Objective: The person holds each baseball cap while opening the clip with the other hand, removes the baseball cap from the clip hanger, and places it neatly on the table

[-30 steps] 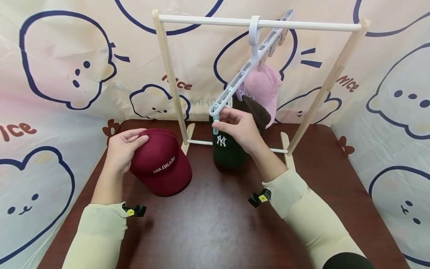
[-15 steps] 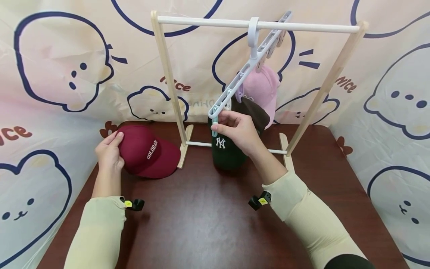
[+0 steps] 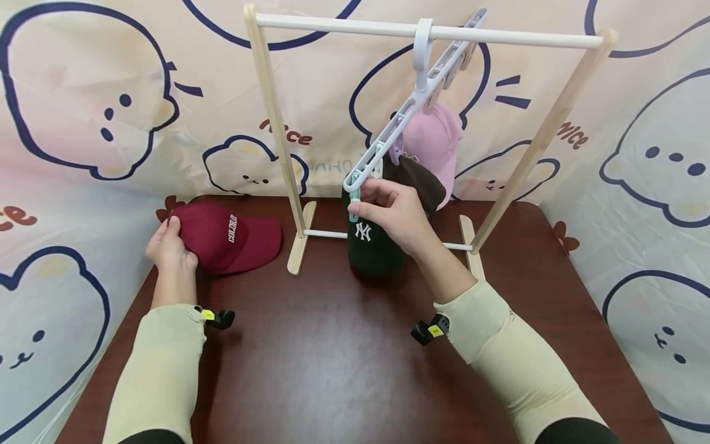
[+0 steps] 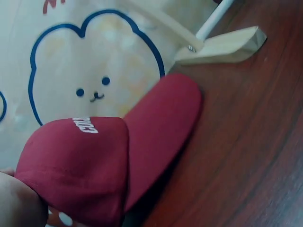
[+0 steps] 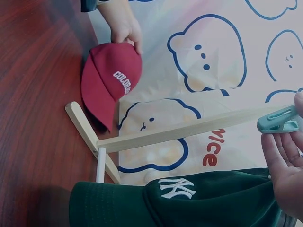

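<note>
At the left back of the table, my left hand point(image 3: 173, 250) grips the back of a dark red baseball cap point(image 3: 222, 240) lettered "COLORADO", its brim pointing right. Whether the cap touches the table, I cannot tell. My right hand point(image 3: 396, 213) pinches a teal clip point(image 5: 279, 120) at the near end of a pale hanger point(image 3: 394, 129). Just below that hand hangs a dark green cap point(image 3: 377, 253) with a white NY logo; the right hand hides part of it. Behind it on the hanger are a dark brown cap point(image 3: 424, 185) and a pink cap point(image 3: 435, 142).
A wooden rack point(image 3: 277, 117) with a white top bar point(image 3: 344, 24) carries the hanger by its hook. Its left foot point(image 3: 301, 240) stands between the red cap and the green one. The brown table point(image 3: 333, 357) meets a cartoon-print cloth wall point(image 3: 138, 37) at the back and sides.
My left hand has carried the red cap left and toward the back, turning its brim from facing me to facing right. The right hand has stayed at the teal clip.
</note>
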### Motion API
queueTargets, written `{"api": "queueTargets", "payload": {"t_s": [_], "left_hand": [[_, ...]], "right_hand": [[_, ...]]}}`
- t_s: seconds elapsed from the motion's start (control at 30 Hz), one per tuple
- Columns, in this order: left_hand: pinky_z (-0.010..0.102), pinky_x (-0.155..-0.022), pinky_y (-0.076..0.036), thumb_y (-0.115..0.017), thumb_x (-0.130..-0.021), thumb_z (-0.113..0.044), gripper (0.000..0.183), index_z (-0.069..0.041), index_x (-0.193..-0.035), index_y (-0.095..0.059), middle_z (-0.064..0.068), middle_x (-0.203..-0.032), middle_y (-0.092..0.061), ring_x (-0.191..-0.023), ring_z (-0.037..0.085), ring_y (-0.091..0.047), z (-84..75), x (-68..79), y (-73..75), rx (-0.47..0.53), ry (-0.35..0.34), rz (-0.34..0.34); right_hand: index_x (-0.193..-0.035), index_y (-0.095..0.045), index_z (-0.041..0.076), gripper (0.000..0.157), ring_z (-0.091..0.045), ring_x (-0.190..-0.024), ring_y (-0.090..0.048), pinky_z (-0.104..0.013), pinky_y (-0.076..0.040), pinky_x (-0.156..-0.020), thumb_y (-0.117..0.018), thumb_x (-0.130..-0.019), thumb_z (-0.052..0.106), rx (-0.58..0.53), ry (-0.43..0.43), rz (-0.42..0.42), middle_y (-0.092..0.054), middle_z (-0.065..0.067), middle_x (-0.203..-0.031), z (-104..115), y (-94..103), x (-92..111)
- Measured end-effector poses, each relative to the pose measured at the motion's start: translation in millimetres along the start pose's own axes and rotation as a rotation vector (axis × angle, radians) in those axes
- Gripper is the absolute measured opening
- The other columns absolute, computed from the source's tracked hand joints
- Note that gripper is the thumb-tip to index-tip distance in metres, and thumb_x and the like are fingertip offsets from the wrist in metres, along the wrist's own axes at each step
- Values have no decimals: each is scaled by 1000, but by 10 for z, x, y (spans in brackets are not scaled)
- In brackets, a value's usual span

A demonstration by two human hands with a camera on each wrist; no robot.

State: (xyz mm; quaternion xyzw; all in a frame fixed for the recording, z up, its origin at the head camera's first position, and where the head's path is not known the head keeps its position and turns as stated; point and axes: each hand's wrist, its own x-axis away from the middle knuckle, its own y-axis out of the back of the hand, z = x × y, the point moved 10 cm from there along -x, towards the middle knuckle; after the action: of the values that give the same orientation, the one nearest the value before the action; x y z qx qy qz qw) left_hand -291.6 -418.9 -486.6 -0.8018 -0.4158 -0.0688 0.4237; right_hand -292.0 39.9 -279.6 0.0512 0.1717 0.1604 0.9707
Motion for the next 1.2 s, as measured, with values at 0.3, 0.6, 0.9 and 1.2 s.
{"api": "queueTargets", "payload": {"t_s": [0.3, 0.6, 0.9, 1.2], "left_hand": [[19, -110, -35, -68, -92, -16, 56, -11, -144, -50, 2, -150, -46, -136, 9, -43, -198, 110, -25, -435, -152, 54], [52, -116, -28, -70, -89, -11, 49, 6, -132, -53, 27, -140, -49, -135, 44, -40, -262, 1107, -748, -1491, -1293, 494], [59, -100, -41, -76, -82, -11, 49, 11, -122, -59, 31, -132, -55, -125, 47, -48, 670, 1328, -745, -1986, -1368, 915], [64, -107, -34, -65, -90, -13, 55, 14, -134, -47, 35, -145, -41, -139, 49, -32, 901, 942, -561, -2227, -1033, 899]], "right_hand": [[-114, -71, 3, 30, -21, -83, -63, -28, -56, -79, -77, -85, 11, -10, -6, -5, -71, -4, -94, 23, 4, 14], [-116, -70, 2, 32, -22, -85, -63, -29, -56, -80, -77, -85, 10, -18, -12, -7, -70, -4, -95, 27, -3, 40], [-116, -70, 3, 33, -22, -85, -63, -29, -55, -81, -77, -85, 10, -19, -14, -4, -70, -4, -95, 19, 6, 46], [-114, -71, 3, 31, -21, -84, -63, -28, -55, -80, -77, -85, 11, -11, -14, 5, -70, -3, -94, -1, 5, 47]]}}
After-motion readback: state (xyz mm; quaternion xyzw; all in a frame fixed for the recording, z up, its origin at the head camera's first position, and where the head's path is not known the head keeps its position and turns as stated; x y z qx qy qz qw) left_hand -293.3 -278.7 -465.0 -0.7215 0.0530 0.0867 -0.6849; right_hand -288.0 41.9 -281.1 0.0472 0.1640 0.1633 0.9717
